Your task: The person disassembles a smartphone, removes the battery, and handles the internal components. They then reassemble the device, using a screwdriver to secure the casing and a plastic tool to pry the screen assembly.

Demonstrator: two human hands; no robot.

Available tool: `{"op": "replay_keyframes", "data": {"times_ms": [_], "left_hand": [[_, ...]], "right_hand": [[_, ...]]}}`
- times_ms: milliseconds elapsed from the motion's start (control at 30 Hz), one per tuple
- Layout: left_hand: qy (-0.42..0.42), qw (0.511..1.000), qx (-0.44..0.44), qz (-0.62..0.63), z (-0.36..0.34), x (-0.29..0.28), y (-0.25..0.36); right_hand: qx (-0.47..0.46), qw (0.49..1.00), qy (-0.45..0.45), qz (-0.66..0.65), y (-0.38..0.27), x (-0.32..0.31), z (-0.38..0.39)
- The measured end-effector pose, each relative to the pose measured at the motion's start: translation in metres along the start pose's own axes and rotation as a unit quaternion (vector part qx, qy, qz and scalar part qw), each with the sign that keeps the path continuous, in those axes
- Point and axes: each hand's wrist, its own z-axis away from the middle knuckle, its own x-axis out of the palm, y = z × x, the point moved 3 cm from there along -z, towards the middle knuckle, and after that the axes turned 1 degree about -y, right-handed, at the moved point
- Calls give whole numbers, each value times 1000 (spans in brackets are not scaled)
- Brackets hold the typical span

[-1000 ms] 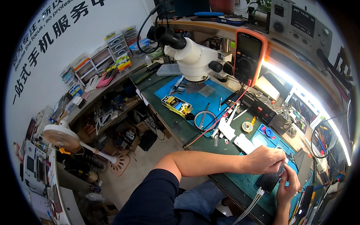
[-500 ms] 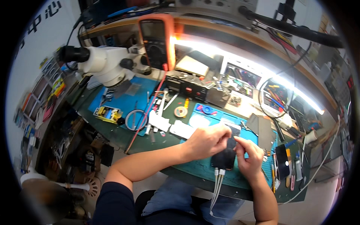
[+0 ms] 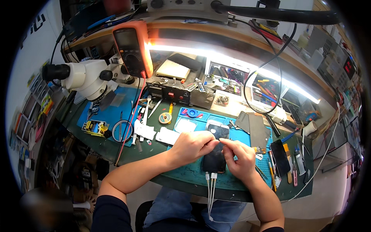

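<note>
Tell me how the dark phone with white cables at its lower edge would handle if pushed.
The dark phone is a flat slab, so it would probably slide rather than roll or bend. Its smooth face suggests a slippery, perhaps fragile surface. The white cables look thin and curve along their run, so they would likely flex and might tug at it.

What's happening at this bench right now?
A person's left hand and right hand are brought close together, fingertips nearly meeting, over a dark phone lying on a mat. White cables run to its near edge. Whether the fingers pinch something small can't be made out. Off to the left are a microscope and a multimeter.
</note>
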Motion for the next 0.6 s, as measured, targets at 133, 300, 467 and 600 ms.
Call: {"op": "replay_keyframes", "data": {"times_ms": [133, 300, 467, 600], "left_hand": [[32, 998, 2, 51, -2, 0, 6], [25, 997, 51, 45, -3, 0, 8], [27, 997, 52, 52, -4, -1, 13], [50, 996, 49, 54, -3, 0, 9]], "right_hand": [[-7, 1000, -9, -13, -3, 0, -2], [-14, 1000, 3, -10, -1, 0, -2], [-6, 1000, 11, -20, 1, -1, 0], [-14, 1000, -10, -5, -4, -2, -1]]}}
